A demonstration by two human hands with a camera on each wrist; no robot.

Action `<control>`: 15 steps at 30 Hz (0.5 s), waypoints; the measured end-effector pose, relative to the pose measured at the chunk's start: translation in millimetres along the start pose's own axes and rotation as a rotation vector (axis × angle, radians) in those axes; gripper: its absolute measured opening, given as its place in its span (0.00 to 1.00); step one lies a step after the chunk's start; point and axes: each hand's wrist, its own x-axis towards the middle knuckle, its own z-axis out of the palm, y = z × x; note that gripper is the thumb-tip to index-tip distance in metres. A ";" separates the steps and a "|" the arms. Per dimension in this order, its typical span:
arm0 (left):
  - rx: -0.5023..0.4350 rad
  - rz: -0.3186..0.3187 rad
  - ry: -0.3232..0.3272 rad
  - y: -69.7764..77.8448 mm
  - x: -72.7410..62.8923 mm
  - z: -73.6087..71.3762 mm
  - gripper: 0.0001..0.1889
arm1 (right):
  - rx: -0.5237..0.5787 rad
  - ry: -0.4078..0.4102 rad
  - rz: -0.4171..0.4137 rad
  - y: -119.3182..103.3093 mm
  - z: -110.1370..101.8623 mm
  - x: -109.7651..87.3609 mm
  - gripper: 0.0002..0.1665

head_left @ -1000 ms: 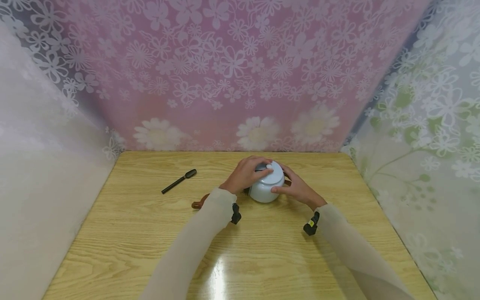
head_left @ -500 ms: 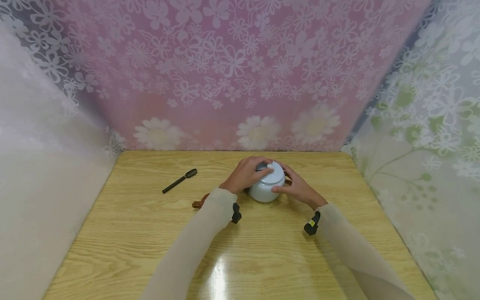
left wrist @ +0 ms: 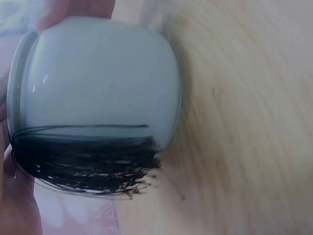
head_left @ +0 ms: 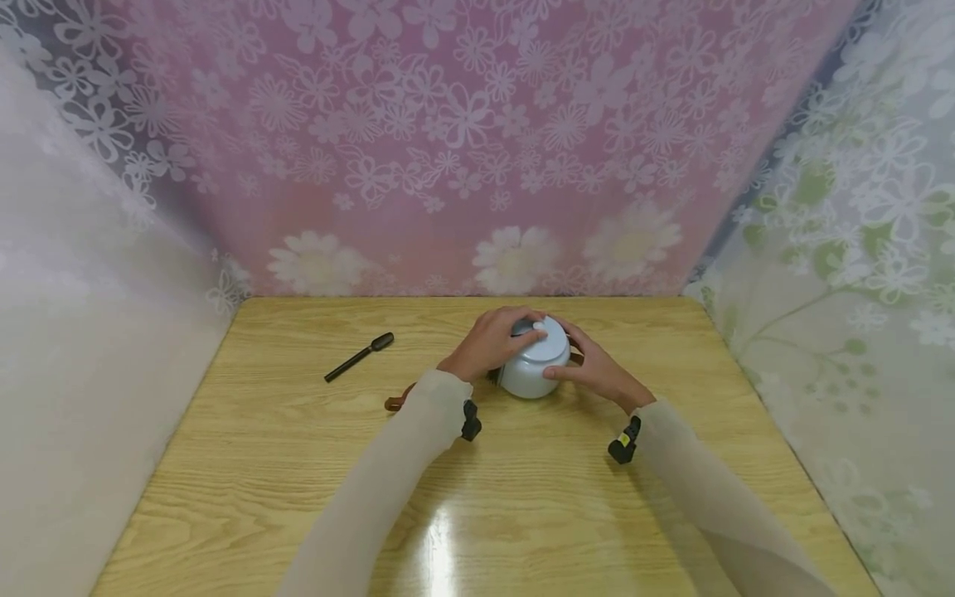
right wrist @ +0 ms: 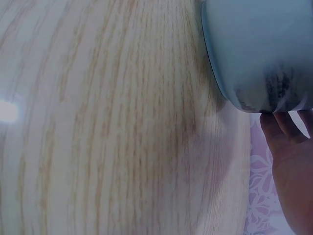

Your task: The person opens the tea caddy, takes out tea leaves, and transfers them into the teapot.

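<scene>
A pale blue-white lidded ceramic jar [head_left: 531,378] stands on the table between both hands. My left hand [head_left: 488,342] reaches over its top from the left, thumb and fingers pinching the small knob [head_left: 539,327] of the flat round lid [head_left: 554,342]. From the right, my right hand [head_left: 597,371] grips the jar's side, thumb at the front and the other fingers round the back. Black strands like a tassel [left wrist: 88,164] hang along the jar's wall in the left wrist view. Fingertips [right wrist: 266,125] of the right hand touch the jar in the right wrist view.
A slim black spoon-like utensil [head_left: 360,356] lies at the left on the wood-grain table [head_left: 246,464]. A brown looped piece [head_left: 394,404] shows partly under the left forearm. Something brown [head_left: 576,358] sits behind the right hand. Flower-patterned cloth [head_left: 448,149] hangs at the back and sides.
The view has shifted very slightly. Both hands keep the same hold on the lid knob and the jar.
</scene>
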 end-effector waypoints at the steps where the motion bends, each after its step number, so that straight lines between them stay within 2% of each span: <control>1: -0.004 -0.001 0.004 -0.2 0.1 0.6 0.19 | -0.001 -0.001 -0.001 -1.0 -0.6 0.2 0.60; 5: -0.021 -0.010 0.013 -1.5 -0.1 1.3 0.21 | 0.000 0.000 0.006 -1.7 -2.2 2.5 0.60; 9: -0.045 -0.006 -0.010 -1.4 0.2 0.3 0.21 | 0.001 0.005 0.002 1.0 -2.9 3.7 0.59; 15: -0.069 -0.013 -0.027 -4.9 -3.1 -10.8 0.22 | -0.035 0.012 -0.025 2.3 -5.7 4.5 0.55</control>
